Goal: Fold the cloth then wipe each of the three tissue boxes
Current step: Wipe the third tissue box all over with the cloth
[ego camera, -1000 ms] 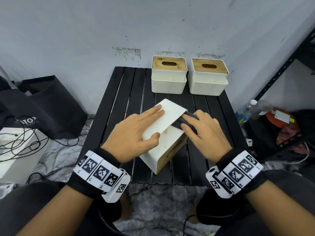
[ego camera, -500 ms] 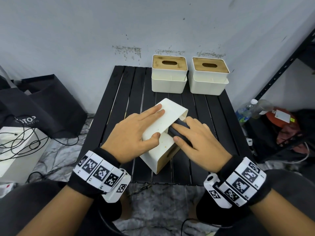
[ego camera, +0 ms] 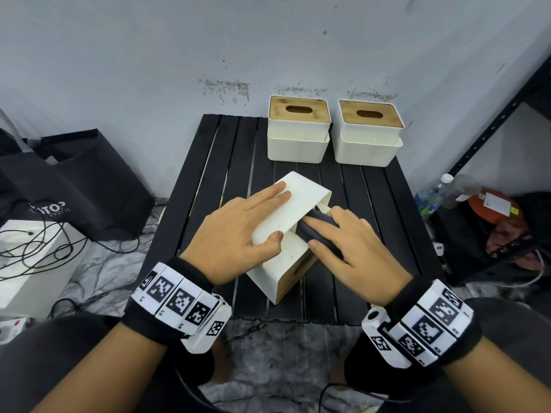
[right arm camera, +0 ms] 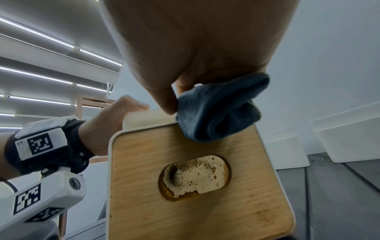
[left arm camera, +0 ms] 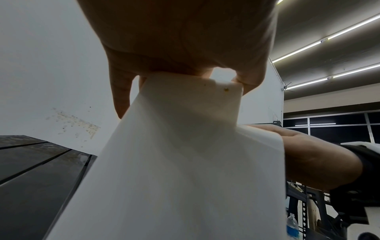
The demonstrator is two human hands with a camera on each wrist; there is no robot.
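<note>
One white tissue box lies tipped on its side mid-table, its wooden lid with an oval slot facing me. My left hand lies flat on the upper white face, fingers straight, thumb on the near edge. My right hand grips a folded dark blue-grey cloth and presses it on the box's right side, just above the lid rim. In the right wrist view the cloth is bunched under the fingers. Two more tissue boxes stand upright at the table's back edge.
The black slatted table stands against a grey wall. A black bag and a white case with cables sit on the floor to the left. On the right are a plastic bottle and a black rack.
My right hand has slid the cloth along the box's side, from its far right edge toward me. The left hand and the box have stayed put.
</note>
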